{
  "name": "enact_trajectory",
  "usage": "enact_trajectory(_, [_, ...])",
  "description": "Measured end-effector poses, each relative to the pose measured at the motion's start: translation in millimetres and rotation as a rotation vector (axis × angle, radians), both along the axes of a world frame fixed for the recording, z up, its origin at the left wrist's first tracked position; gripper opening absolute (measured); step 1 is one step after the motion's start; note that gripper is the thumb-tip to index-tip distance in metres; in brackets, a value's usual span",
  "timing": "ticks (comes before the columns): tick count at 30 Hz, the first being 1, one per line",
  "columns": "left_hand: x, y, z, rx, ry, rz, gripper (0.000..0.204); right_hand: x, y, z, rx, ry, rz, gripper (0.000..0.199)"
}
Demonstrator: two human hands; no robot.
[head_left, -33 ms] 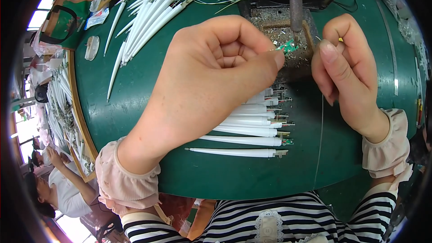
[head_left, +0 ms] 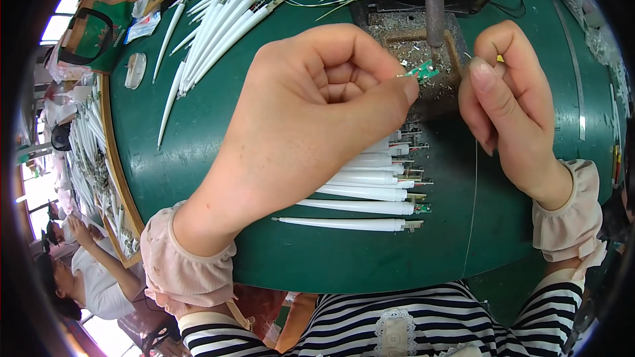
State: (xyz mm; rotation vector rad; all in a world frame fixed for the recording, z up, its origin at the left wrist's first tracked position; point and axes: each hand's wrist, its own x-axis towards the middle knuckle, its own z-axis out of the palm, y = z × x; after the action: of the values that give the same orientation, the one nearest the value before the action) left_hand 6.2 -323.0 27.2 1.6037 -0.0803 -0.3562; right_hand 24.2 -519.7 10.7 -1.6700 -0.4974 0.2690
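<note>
A: Where are the hands?

B: The left hand (head_left: 317, 102) pinches a small green circuit board (head_left: 425, 71) between thumb and forefinger, its other fingers curled in. I cannot tell whether the palm hides anything else. The right hand (head_left: 512, 96) has thumb and forefinger closed on a thin wire (head_left: 469, 57), its other fingers loosely bent.

A: And the board?

B: It pokes out past the left fingertips, just below the end of an upright metal rod (head_left: 434, 10), over a wooden frame (head_left: 454, 49) strewn with metallic crumbs. A slim gap seems to separate rod and board.

A: What could go wrong?

B: The rod looks like a soldering iron. If it is hot, which I cannot tell, a small slip upward could burn the left fingertips, since they sit so near. Holding the board by so little could let it twist or drop among the crumbs, and loose bits might stick to it.

A: Anything lower down?

B: A fine strand (head_left: 472, 205) hangs below the right hand, beside a row of white tapered sticks (head_left: 357, 207). A sideways sweep could snag it on their exposed ends.
</note>
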Motion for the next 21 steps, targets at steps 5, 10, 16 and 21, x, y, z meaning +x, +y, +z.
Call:
enact_trajectory(5, [-4,3,-2,0.084,-0.060,-0.048,0.007,0,-1,-3,0.048,0.038,-0.021,0.015])
enact_trajectory(10, [-17,2,2,0.488,-0.470,-0.265,0.012,-3,-5,-8,0.136,0.075,-0.003,0.013])
enact_trajectory(16, [-21,2,3,0.731,-0.766,-0.370,0.018,-7,-5,-5,0.102,0.092,0.009,0.012])
enact_trajectory(21, [19,28,-6,0.971,-0.975,0.026,0.019,-7,-6,-3,0.069,0.122,0.026,0.012])
